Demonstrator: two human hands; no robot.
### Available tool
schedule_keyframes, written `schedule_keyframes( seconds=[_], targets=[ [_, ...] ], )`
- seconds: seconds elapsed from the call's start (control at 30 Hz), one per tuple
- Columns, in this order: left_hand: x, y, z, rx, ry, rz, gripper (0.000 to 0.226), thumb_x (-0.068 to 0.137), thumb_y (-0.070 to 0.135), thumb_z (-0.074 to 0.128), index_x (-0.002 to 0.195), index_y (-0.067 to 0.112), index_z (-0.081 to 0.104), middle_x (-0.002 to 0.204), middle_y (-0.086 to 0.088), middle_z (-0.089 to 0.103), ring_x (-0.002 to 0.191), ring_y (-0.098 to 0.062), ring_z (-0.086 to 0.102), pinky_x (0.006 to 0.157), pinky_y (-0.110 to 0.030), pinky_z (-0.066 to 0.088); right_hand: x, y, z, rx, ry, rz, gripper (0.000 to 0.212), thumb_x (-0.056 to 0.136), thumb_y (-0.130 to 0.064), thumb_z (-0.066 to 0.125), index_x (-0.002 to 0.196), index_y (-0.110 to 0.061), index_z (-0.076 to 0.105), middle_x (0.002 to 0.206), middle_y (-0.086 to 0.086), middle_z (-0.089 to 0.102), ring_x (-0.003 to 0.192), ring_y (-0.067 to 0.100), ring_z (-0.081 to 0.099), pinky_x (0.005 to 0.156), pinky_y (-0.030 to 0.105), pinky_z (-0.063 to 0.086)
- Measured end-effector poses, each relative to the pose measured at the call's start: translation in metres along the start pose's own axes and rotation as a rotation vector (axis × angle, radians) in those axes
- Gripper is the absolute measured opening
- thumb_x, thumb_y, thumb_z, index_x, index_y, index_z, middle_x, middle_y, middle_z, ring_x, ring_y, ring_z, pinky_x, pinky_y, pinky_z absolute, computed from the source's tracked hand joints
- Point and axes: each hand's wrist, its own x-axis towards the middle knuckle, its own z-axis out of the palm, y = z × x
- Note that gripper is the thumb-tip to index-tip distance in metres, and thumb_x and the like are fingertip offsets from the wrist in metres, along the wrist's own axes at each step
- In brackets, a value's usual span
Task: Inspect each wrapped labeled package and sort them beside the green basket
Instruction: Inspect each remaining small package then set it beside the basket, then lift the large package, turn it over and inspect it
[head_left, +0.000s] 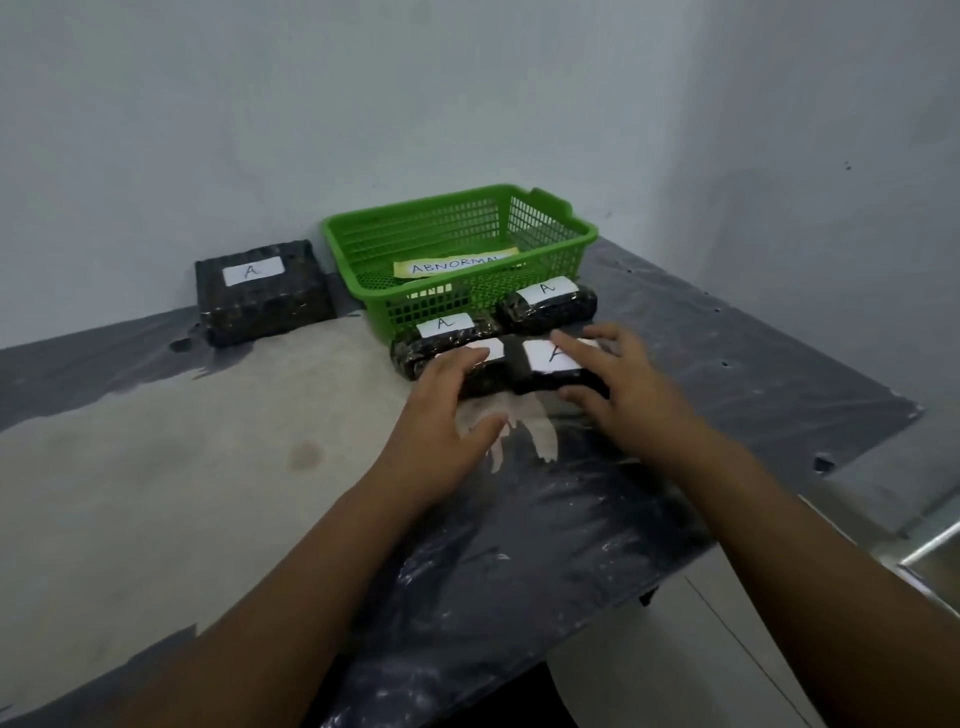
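Currently five packages (265, 301), one basket (415, 312); left hand (447, 410) and right hand (618, 384) each rest loose, spread fingers on one package.

A person's left hand (447, 410) and right hand (628, 389) are bare, as are the left forearm (311, 571) and right forearm (779, 525), uncovered right to the picture's edge, with a dark patch (524, 699), possibly clothing, dimly visible low between them.
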Motion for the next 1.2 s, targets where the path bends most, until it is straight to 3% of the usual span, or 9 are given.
schedule_keyframes(
  seconds=[0.13, 0.27, 0.43, 0.53, 0.67, 0.8, 0.93, 1.03, 1.2],
  targets=[
    [0.012, -0.009, 0.015, 0.359, -0.039, 0.134, 0.058, 0.085, 0.049, 0.041, 0.135, 0.022, 0.050, 0.153, -0.007, 0.033, 0.145, -0.034, 0.017, 0.116, -0.052, 0.014, 0.030, 0.034, -0.005, -0.047, 0.050, 0.089, 0.051, 0.096, -0.023, 0.059, 0.145, -0.028, 0.044, 0.150, 0.009, 0.035, 0.135, 0.027, 0.039, 0.113, 0.032, 0.027],
    [0.013, -0.014, 0.032, 0.475, -0.217, 0.234, 0.055, 0.086, 0.052, 0.034, 0.127, 0.023, 0.056, 0.148, -0.006, 0.042, 0.144, -0.028, 0.022, 0.119, -0.042, 0.010, 0.055, 0.054, 0.003, -0.215, 0.008, 0.108, 0.052, 0.096, -0.030, 0.056, 0.145, -0.036, 0.040, 0.156, 0.005, 0.032, 0.140, 0.034, 0.031, 0.117, 0.048, 0.022],
    [0.013, -0.020, 0.033, 0.408, -0.274, 0.240, 0.047, 0.089, 0.047, 0.037, 0.120, 0.020, 0.060, 0.132, -0.001, 0.054, 0.126, -0.019, 0.046, 0.109, -0.032, 0.033, 0.067, 0.064, 0.009, -0.278, -0.134, 0.149, 0.052, 0.094, -0.026, 0.055, 0.141, -0.043, 0.038, 0.162, -0.001, 0.019, 0.146, 0.032, 0.022, 0.117, 0.056, 0.016],
    [0.014, -0.018, 0.033, 0.372, -0.277, 0.234, 0.045, 0.089, 0.046, 0.039, 0.120, 0.020, 0.059, 0.132, 0.000, 0.053, 0.122, -0.016, 0.047, 0.105, -0.027, 0.034, 0.069, 0.057, 0.008, -0.228, -0.170, 0.175, 0.057, 0.092, -0.015, 0.052, 0.141, -0.040, 0.037, 0.163, 0.001, 0.013, 0.148, 0.032, 0.016, 0.118, 0.060, 0.009],
    [0.014, -0.018, 0.028, 0.203, -0.259, 0.208, 0.032, 0.089, 0.033, 0.047, 0.110, 0.017, 0.064, 0.124, 0.001, 0.058, 0.115, -0.010, 0.052, 0.100, -0.022, 0.039, 0.061, 0.030, 0.007, -0.190, -0.077, 0.195, 0.065, 0.085, -0.016, 0.055, 0.144, -0.034, 0.035, 0.161, 0.006, 0.017, 0.146, 0.034, 0.018, 0.119, 0.058, 0.006],
    [0.007, -0.022, -0.004, 0.010, -0.062, 0.080, 0.021, 0.089, 0.028, 0.050, 0.099, 0.021, 0.068, 0.097, 0.012, 0.065, 0.090, 0.002, 0.058, 0.080, -0.012, 0.045, 0.054, -0.027, 0.018, -0.093, 0.083, -0.047, 0.053, 0.086, -0.017, 0.056, 0.138, -0.025, 0.047, 0.146, 0.008, 0.038, 0.136, 0.030, 0.032, 0.116, 0.048, 0.020],
    [-0.010, -0.052, -0.068, 0.075, 0.071, -0.045, 0.017, 0.089, 0.029, 0.051, 0.097, 0.027, 0.066, 0.096, 0.013, 0.064, 0.091, 0.000, 0.058, 0.081, -0.015, 0.047, 0.061, -0.099, 0.055, 0.058, -0.002, -0.297, 0.039, 0.088, -0.020, 0.052, 0.127, -0.021, 0.056, 0.127, 0.006, 0.051, 0.118, 0.026, 0.047, 0.102, 0.042, 0.037],
    [-0.026, -0.092, -0.122, 0.189, 0.124, -0.191, 0.014, 0.094, 0.023, 0.055, 0.102, 0.029, 0.064, 0.103, 0.012, 0.062, 0.097, -0.007, 0.058, 0.088, -0.026, 0.047, 0.077, -0.147, 0.097, 0.123, -0.104, -0.379, 0.029, 0.091, -0.018, 0.055, 0.118, -0.017, 0.061, 0.120, 0.005, 0.056, 0.105, 0.020, 0.052, 0.093, 0.031, 0.039],
    [-0.037, -0.152, -0.194, 0.335, 0.189, -0.342, 0.019, 0.095, 0.024, 0.053, 0.112, 0.024, 0.062, 0.116, 0.009, 0.060, 0.106, -0.006, 0.051, 0.087, -0.017, 0.032, 0.123, -0.195, 0.175, 0.038, -0.275, -0.296, 0.035, 0.093, -0.025, 0.056, 0.128, -0.020, 0.056, 0.132, 0.007, 0.049, 0.124, 0.028, 0.047, 0.106, 0.036, 0.037]
  ],
)
